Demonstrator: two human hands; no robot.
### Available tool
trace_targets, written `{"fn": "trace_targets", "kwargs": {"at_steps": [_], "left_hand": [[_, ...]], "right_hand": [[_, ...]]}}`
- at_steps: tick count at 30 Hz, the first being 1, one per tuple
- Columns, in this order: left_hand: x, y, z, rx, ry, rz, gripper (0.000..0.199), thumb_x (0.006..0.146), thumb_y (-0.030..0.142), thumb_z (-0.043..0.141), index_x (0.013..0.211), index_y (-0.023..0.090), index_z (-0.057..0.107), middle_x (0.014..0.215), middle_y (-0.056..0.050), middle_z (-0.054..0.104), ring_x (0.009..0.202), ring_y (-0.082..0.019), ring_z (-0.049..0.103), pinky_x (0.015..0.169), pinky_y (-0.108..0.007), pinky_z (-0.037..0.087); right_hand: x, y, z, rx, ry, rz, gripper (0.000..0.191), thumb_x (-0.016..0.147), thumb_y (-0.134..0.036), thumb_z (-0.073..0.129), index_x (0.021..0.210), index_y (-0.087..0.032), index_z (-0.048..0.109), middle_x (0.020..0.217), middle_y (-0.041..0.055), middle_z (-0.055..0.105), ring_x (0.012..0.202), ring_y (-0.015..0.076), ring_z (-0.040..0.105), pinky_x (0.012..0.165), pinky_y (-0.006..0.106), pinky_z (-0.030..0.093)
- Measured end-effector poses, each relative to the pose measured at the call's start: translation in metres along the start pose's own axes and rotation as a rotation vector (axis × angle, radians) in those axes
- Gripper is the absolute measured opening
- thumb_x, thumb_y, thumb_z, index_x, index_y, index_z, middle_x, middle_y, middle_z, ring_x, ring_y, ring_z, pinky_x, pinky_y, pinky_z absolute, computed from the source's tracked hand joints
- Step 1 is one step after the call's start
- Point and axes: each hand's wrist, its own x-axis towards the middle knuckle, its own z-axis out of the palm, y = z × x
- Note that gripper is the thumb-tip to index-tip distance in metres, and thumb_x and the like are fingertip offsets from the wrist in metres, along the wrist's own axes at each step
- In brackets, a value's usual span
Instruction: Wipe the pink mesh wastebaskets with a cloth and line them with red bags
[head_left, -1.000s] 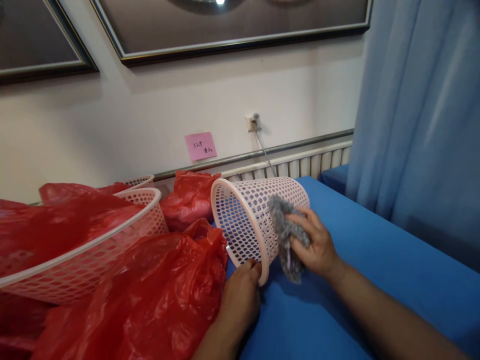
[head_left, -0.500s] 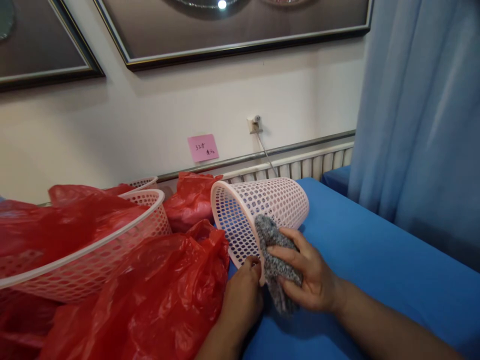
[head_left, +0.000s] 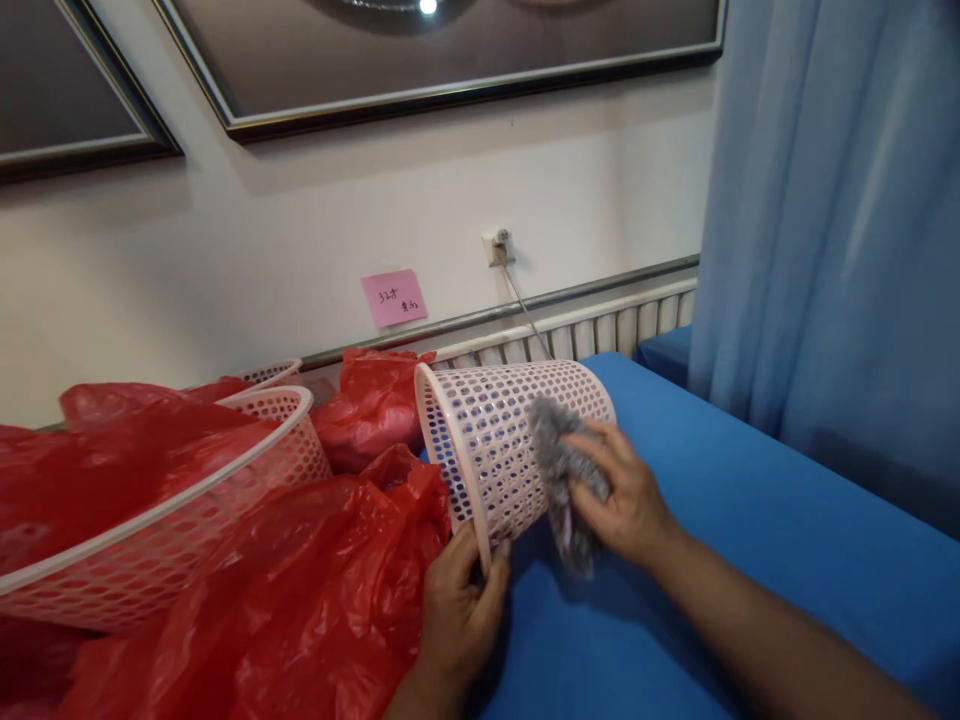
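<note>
A pale pink perforated plastic basket (head_left: 499, 440) lies on its side on the blue-covered surface, its mouth turned to the left. My left hand (head_left: 461, 600) grips the lower edge of its rim, thumb outside and fingers at the inner side. In my right hand (head_left: 626, 500) is a grey cloth (head_left: 562, 470), bunched up and blurred by motion. The cloth lies against the outer side wall of the basket. Red plastic bags (head_left: 300, 590) are heaped just left of my left hand.
A larger pink basket (head_left: 300, 440) with red plastic in it stands at the left. Behind are a radiator (head_left: 607, 330), a wall socket (head_left: 499, 248) with a cable, and a pink note (head_left: 394, 298). A blue curtain (head_left: 825, 220) hangs at the right above the blue surface (head_left: 750, 530).
The cloth in my right hand has moved from the basket's rim onto its outer side. The basket has turned, showing more of its side, and my left hand has shifted its hold on the rim.
</note>
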Motion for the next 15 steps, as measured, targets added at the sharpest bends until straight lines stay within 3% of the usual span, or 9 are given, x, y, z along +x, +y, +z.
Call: {"fn": "trace_targets", "kwargs": {"at_steps": [2,4,7,10,13,15], "left_hand": [[0.002,-0.007,-0.001,-0.023,0.052,-0.084,0.026,0.089,0.036,0.065,0.103,0.018,0.078,0.098,-0.008,0.079,0.084,-0.023,0.073,0.076,-0.033,0.060],[0.005,-0.013,-0.004,-0.069,0.128,-0.165,0.028,0.087,0.042,0.069,0.099,0.019,0.079,0.092,-0.006,0.079,0.079,-0.022,0.072,0.073,-0.033,0.060],[0.011,-0.018,-0.012,-0.166,0.233,-0.259,0.033,0.084,0.048,0.072,0.097,0.018,0.078,0.091,-0.005,0.079,0.081,-0.022,0.073,0.076,-0.034,0.061],[0.016,-0.021,-0.020,-0.225,0.282,-0.298,0.039,0.083,0.053,0.072,0.099,0.018,0.077,0.095,-0.005,0.080,0.088,-0.023,0.074,0.082,-0.036,0.061],[0.020,-0.023,-0.024,-0.173,0.307,-0.292,0.042,0.084,0.055,0.070,0.102,0.018,0.078,0.097,-0.006,0.080,0.091,-0.024,0.073,0.084,-0.037,0.060],[0.022,-0.024,-0.025,-0.079,0.387,-0.266,0.044,0.085,0.054,0.069,0.110,0.019,0.076,0.103,-0.006,0.079,0.094,-0.024,0.073,0.089,-0.038,0.059]], "right_hand": [[0.015,0.028,-0.010,-0.024,0.210,0.259,0.040,0.078,-0.030,0.064,0.117,-0.023,0.071,0.126,0.0106,0.063,0.121,0.0304,0.059,0.111,0.051,0.044],[0.030,0.056,-0.023,0.133,0.410,0.543,0.042,0.069,-0.033,0.070,0.109,-0.022,0.072,0.111,0.0076,0.069,0.111,0.0298,0.063,0.107,0.049,0.047],[0.044,0.087,-0.041,0.502,0.571,0.824,0.040,0.062,-0.035,0.071,0.099,-0.022,0.069,0.089,0.0020,0.071,0.083,0.0241,0.067,0.083,0.041,0.057],[0.047,0.097,-0.049,0.668,0.522,0.865,0.028,0.061,-0.037,0.065,0.086,-0.022,0.063,0.073,0.0007,0.068,0.063,0.0208,0.064,0.063,0.036,0.056],[0.046,0.093,-0.049,0.764,0.437,0.861,0.026,0.061,-0.036,0.065,0.083,-0.023,0.062,0.071,0.0017,0.069,0.060,0.0210,0.064,0.058,0.035,0.055],[0.045,0.090,-0.049,0.804,0.387,0.841,0.031,0.059,-0.033,0.068,0.089,-0.022,0.064,0.074,0.0012,0.071,0.061,0.0206,0.065,0.058,0.033,0.054]]}}
